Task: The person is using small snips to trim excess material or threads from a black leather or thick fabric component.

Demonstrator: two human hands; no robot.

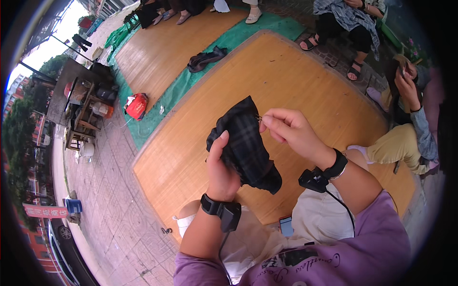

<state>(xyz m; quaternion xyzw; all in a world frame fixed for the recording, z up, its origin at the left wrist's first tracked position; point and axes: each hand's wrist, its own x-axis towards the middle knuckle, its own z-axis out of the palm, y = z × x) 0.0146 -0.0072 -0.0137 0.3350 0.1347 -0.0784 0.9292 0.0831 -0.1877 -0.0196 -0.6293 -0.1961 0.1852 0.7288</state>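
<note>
The person is sitting over a bamboo mat (296, 81), holding a dark plaid cloth (243, 143) up in front of the chest. The left hand (220, 167) is gripping the cloth from below and behind, fingers closed round its lower folds, thumb pointing up along its left edge. The right hand (288, 128) is pinching at the cloth's upper right corner, thumb and forefinger pressed together on something thin there; it may be a needle, but it is too small to tell. The other fingers are curling loosely inward.

Both wrists are wearing black bands with small black units; a cable is running from the right one down across a purple sleeve (372, 238). Pale fabric is lying in the lap, and a small blue thing (286, 225) is showing just beside it.

A second mat (167, 47) is lying further off on a green tarp (143, 124), with a dark bundle (205, 58) resting where the tarp meets the near mat. A red bag (137, 106) is sitting on the paving at the tarp's left edge. Other people are sitting around the mats' far side, and one person in yellow trousers (396, 148) is sitting to the right.
</note>
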